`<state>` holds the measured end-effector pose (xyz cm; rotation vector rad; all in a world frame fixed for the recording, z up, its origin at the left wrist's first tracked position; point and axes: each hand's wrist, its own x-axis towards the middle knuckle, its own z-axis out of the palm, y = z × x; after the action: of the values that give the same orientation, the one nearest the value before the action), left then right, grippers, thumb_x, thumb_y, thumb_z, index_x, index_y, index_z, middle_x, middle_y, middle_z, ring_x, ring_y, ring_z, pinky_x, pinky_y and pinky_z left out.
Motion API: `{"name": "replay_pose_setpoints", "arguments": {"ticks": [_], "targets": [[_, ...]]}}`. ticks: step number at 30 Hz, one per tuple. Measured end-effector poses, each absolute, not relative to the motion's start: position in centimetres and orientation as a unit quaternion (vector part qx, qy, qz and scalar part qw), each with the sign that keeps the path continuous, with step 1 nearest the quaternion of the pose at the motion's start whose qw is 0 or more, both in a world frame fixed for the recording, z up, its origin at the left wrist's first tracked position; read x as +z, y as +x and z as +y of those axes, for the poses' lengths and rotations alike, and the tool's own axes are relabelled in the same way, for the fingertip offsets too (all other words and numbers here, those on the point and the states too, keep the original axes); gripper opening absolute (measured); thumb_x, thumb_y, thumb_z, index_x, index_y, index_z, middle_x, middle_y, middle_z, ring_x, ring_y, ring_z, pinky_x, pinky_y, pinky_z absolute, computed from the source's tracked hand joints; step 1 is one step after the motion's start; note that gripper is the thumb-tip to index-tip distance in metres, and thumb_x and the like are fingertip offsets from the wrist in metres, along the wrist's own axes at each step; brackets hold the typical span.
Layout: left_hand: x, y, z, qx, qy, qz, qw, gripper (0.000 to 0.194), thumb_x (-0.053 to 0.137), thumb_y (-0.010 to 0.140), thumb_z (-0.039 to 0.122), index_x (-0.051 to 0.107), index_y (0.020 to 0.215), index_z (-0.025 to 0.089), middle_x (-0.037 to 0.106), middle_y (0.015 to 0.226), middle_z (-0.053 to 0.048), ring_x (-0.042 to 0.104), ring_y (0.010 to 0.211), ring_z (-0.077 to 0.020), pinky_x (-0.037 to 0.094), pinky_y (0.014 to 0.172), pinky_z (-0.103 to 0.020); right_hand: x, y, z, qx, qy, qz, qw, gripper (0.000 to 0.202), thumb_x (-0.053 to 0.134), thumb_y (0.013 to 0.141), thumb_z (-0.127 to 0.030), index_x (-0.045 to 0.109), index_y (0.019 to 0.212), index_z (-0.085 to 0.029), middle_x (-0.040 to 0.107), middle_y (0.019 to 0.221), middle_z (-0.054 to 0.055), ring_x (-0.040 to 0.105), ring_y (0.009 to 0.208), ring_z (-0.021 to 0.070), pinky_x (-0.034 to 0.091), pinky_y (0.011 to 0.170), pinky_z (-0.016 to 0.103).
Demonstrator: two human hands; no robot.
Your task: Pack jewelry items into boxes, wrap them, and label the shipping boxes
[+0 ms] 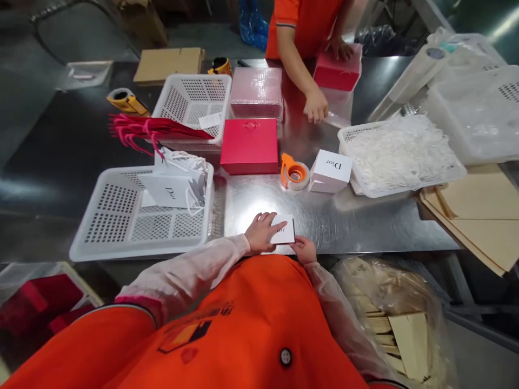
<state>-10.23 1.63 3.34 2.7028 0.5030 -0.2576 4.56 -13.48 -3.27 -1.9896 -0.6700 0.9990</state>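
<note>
A small flat white Dior box (286, 229) lies at the table's near edge in front of me. My left hand (259, 233) grips it from the left, its fingers reaching over the top and covering part of the lettering. At the box's lower right corner, the fingers of my right hand (304, 249) are closed on the edge. Beyond the box are an orange tape dispenser (294, 173) and a larger white Dior box (330, 171). A red box (249, 146) stands behind, left of the dispenser.
To the left, a white basket (107, 216) holds white Dior bags (172, 186); red bags (158, 128) lie across another basket (172, 89). White shredded filler (401, 156) fills a basket at right. Across the table, a co-worker's hand (316, 105) handles clear wrap near a pink-red box (338, 70).
</note>
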Motion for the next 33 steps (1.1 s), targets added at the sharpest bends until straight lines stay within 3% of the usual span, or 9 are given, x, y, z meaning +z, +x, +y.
{"name": "replay_pose_setpoints", "arguments": {"ticks": [6,12,16,21,28,31,33], "targets": [[2.1,-10.7,1.3,-0.097,0.965,0.170,0.174,0.095,0.075,0.069,0.047,0.032,0.152,0.030,0.023,0.158,-0.020,0.025,0.139,-0.0463,0.016,0.111,-0.064,-3.4,5.7,-13.5,0.381,-0.795,-0.271,0.386,0.029,0.058,0.066,-0.015,0.073,0.091,-0.021,0.076,0.091,0.004,0.072,0.080,0.0219,0.059,0.080,0.036],[1.7,-10.6,1.4,-0.100,0.966,0.165,0.173,0.094,0.075,0.069,0.043,0.033,0.151,0.026,0.020,0.159,-0.023,0.027,0.138,-0.0468,0.020,0.109,-0.062,-3.1,5.5,-9.4,0.264,-0.806,-0.367,0.382,0.041,0.044,0.087,-0.030,0.063,0.120,-0.013,0.066,0.120,0.016,0.058,0.115,0.0274,0.044,0.104,0.047],[1.9,-10.4,1.5,-0.101,0.965,0.167,0.173,0.097,0.074,0.068,0.040,0.030,0.151,0.019,0.027,0.154,-0.027,0.034,0.132,-0.0460,0.028,0.104,-0.057,-3.9,3.9,-7.1,0.210,-0.816,-0.411,0.347,0.049,0.033,0.094,-0.038,0.053,0.127,-0.007,0.059,0.122,0.024,0.053,0.118,0.0312,0.042,0.102,0.052],[2.1,-10.0,1.8,-0.098,0.959,0.182,0.193,0.103,0.073,0.067,0.041,0.024,0.151,0.007,0.031,0.152,-0.027,0.036,0.130,-0.0421,0.029,0.105,-0.052,-5.3,3.6,-6.9,0.164,-0.822,-0.417,0.352,0.055,0.026,0.097,-0.043,0.052,0.126,-0.005,0.057,0.116,0.024,0.051,0.115,0.0325,0.041,0.100,0.053],[2.1,-10.2,2.3,-0.064,0.951,0.180,0.241,0.104,0.076,0.066,0.042,0.026,0.150,0.008,0.029,0.155,-0.026,0.031,0.138,-0.0415,0.026,0.111,-0.055,-5.0,3.6,-6.8,0.161,-0.840,-0.408,0.318,0.057,0.027,0.096,-0.046,0.052,0.127,-0.005,0.059,0.116,0.025,0.055,0.111,0.0340,0.042,0.097,0.052],[1.5,-10.3,1.8,0.018,0.892,0.317,0.320,0.105,0.076,0.065,0.053,0.031,0.148,0.007,0.035,0.151,-0.027,0.030,0.140,-0.0411,0.027,0.113,-0.057,-5.2,4.0,-7.0,0.174,-0.836,-0.407,0.323,0.060,0.026,0.095,-0.050,0.054,0.124,-0.005,0.061,0.115,0.024,0.056,0.111,0.0346,0.042,0.098,0.053],[0.8,-10.3,1.2,0.047,0.778,0.486,0.395,0.088,0.075,0.068,0.052,0.045,0.139,0.008,0.052,0.138,-0.024,0.045,0.130,-0.0387,0.037,0.107,-0.055,-5.3,4.4,-7.3,0.204,-0.827,-0.402,0.336,0.059,0.027,0.093,-0.054,0.057,0.118,-0.010,0.063,0.112,0.021,0.058,0.110,0.0337,0.043,0.098,0.052]]}}
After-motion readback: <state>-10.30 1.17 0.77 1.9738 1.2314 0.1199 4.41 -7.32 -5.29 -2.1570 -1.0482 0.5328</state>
